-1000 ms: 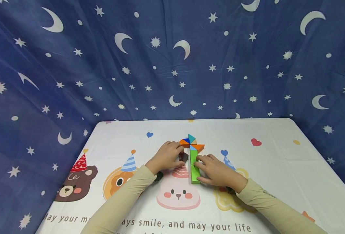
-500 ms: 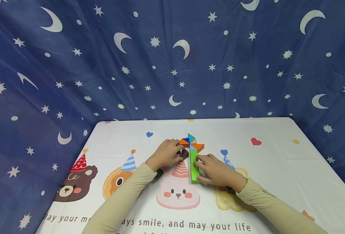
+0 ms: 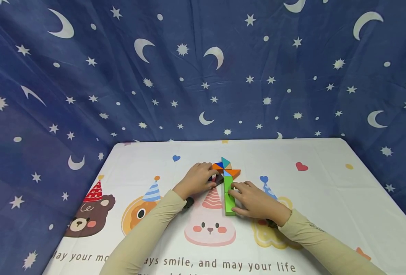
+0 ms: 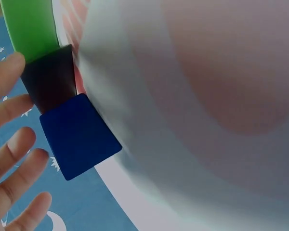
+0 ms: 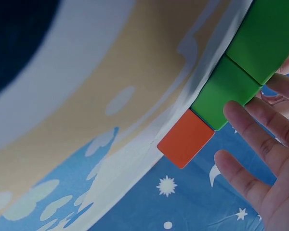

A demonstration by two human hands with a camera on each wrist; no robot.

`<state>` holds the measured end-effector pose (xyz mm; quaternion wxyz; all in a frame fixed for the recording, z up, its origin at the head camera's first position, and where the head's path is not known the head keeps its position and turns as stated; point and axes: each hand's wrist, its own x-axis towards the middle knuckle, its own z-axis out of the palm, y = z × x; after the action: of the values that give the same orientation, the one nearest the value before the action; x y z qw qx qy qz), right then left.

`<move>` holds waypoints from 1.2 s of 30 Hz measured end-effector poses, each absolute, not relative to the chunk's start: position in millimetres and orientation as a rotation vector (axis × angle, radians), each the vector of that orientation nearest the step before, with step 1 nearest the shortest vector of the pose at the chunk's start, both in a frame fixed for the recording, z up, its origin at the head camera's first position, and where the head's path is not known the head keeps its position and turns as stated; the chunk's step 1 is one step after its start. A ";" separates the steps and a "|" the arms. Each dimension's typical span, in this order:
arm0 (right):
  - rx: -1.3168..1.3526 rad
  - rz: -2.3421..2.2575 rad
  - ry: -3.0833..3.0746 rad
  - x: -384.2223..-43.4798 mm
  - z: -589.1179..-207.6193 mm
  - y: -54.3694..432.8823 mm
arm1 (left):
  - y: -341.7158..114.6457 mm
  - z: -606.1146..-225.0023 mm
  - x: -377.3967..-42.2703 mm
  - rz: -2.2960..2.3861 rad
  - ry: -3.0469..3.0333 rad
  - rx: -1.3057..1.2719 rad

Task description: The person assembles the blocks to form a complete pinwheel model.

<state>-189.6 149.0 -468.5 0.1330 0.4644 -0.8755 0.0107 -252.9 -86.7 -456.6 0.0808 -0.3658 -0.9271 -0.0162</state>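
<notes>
My left hand (image 3: 196, 178) pinches a dark brown block (image 3: 219, 180) between thumb and index finger, left of the green column. In the left wrist view, a blue block (image 4: 80, 137) touches that brown block (image 4: 50, 79); most of it is hidden from the head view. Two green blocks, an upper one (image 3: 227, 183) and a lower one (image 3: 229, 205), lie end to end. My right hand (image 3: 258, 200) rests its fingertips on them from the right, fingers fairly straight. Above the column, small triangles form a pinwheel: teal (image 3: 225, 163), orange (image 3: 235, 173), light blue (image 3: 226, 173), dark blue (image 3: 219, 165).
A white printed cloth (image 3: 309, 202) with cartoon animals covers the table. Behind it hangs a dark blue curtain (image 3: 241, 107) with moons and stars. In the right wrist view, an orange block face (image 5: 185, 138) adjoins the green blocks.
My left hand has shifted the brown block slightly away from me, up toward the pinwheel. The right hand and the green blocks stay where they were.
</notes>
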 end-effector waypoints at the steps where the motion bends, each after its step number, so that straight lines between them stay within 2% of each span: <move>1: 1.349 0.037 -2.534 -189.6 -468.6 149.1 | -86.7 -456.9 -253.4 -0.044 -2.770 -1.096; 16: 1.342 0.028 -2.572 -189.5 -468.6 149.7 | -87.7 -456.9 -256.5 -0.034 -2.731 -1.156; 36: 1.345 0.040 -2.560 -189.7 -469.5 149.3 | -87.4 -454.8 -258.9 -0.057 -2.814 -1.064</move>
<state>-189.7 149.3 -469.5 0.1243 0.4614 -0.8783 0.0138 -258.9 -87.4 -454.8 0.0664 -0.3528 -0.9331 -0.0190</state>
